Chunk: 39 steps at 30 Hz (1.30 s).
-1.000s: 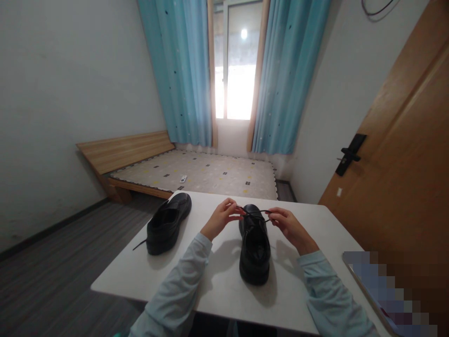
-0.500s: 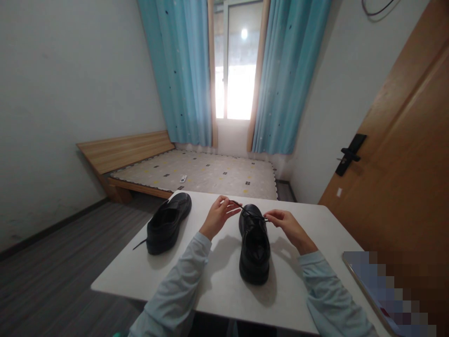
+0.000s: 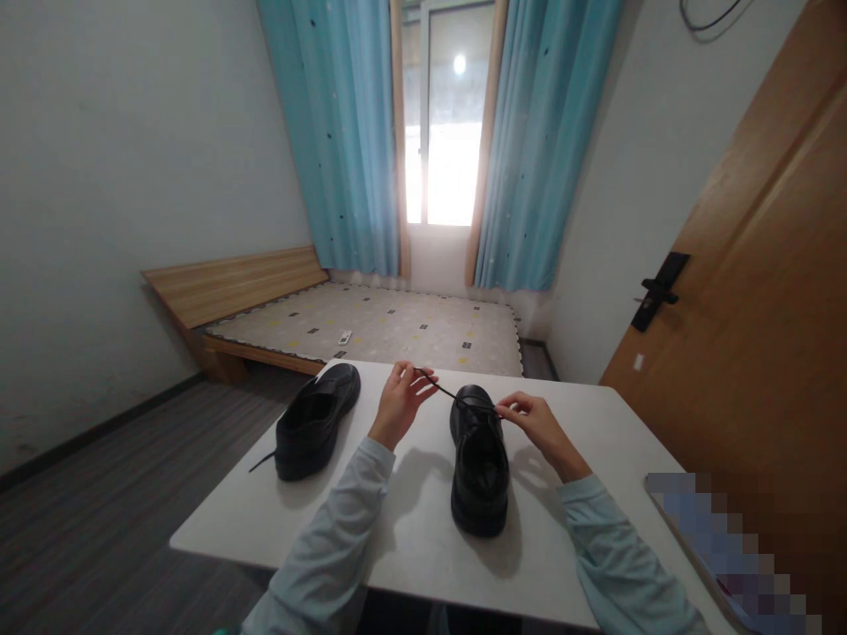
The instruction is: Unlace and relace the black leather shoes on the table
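Lacing work appears to be in hand on the black shoe (image 3: pixel 480 472), which stands upright on the white counter (image 3: pixel 420 547), its front part between the hands. Left hand (image 3: pixel 399 401): thumb and forefinger closed on a black lace (image 3: pixel 445 389), other fingers loosely spread. Right hand (image 3: pixel 535 426): fingertips pinched on lace at the shoe's right side. Next move, in judgement, calls for secure pinches and even tension.
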Each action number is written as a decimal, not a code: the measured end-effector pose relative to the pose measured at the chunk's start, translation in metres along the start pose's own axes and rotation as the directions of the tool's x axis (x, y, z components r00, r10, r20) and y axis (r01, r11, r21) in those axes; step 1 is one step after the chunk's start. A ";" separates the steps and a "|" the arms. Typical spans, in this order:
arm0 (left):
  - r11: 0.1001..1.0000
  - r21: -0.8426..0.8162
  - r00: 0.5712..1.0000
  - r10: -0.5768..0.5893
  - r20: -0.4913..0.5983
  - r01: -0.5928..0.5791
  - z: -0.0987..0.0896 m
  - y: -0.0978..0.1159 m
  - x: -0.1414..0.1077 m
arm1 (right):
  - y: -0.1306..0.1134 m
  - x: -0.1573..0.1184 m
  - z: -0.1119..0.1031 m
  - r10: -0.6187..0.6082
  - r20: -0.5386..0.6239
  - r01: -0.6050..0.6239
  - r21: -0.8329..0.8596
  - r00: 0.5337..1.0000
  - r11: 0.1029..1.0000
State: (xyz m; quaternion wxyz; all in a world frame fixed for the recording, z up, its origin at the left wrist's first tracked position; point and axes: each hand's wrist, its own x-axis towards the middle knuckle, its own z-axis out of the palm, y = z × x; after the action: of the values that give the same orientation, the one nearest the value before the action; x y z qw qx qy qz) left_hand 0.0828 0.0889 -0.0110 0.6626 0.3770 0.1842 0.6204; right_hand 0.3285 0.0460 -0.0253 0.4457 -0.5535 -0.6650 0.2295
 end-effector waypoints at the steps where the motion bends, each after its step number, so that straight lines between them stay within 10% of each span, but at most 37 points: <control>1: 1.000 -0.006 1.000 0.019 -0.018 -0.019 -0.002 0.001 0.001 | -0.001 0.000 -0.001 0.005 -0.018 -0.005 -0.006 1.000 1.000; 15: 0.967 -0.107 0.972 0.234 0.002 -0.233 -0.012 0.025 0.006 | 0.007 -0.002 0.011 0.016 0.005 -0.016 0.055 1.000 0.998; 22: 0.934 0.267 0.971 0.227 0.074 -0.238 -0.016 0.022 0.005 | 0.011 -0.001 0.014 -0.045 -0.008 0.045 0.031 0.999 0.999; 28: 0.712 0.670 0.976 0.183 0.114 -0.211 -0.025 0.021 0.007 | 0.010 0.000 0.016 -0.028 -0.034 0.030 0.044 0.999 0.999; 39: 0.674 0.697 0.964 0.243 0.105 -0.245 -0.027 0.026 0.006 | 0.001 -0.007 0.015 -0.108 0.153 0.115 -0.039 0.982 0.993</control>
State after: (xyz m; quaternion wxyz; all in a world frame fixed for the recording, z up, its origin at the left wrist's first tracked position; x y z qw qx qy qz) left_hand 0.0468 0.1003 -0.0088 0.3801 0.6230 0.3535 0.5852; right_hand 0.3161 0.0428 -0.0364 0.3932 -0.5067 -0.7321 0.2294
